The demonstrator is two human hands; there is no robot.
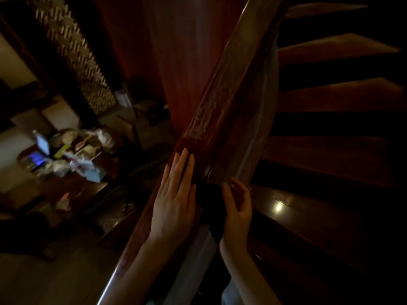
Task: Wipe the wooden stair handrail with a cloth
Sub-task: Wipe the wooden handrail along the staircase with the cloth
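Along the frame's centre, the wooden handrail (217, 102) runs diagonally upward, dusty and dull above the left hand (174, 199), which lies flat and open on it. Just beside, the right hand (237, 208) curls loosely against a dark cloth (208, 194); whether it grips cannot be told. Judgement: press the cloth flat and stroke upward over the dull patch, wooden steps (330, 100) to the right.

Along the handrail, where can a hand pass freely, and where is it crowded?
The handrail is bare from the left hand fingertips upward, dusty patch included. It is crowded low down, where the left hand lies flat and the right hand cups something dark, possibly the cloth.
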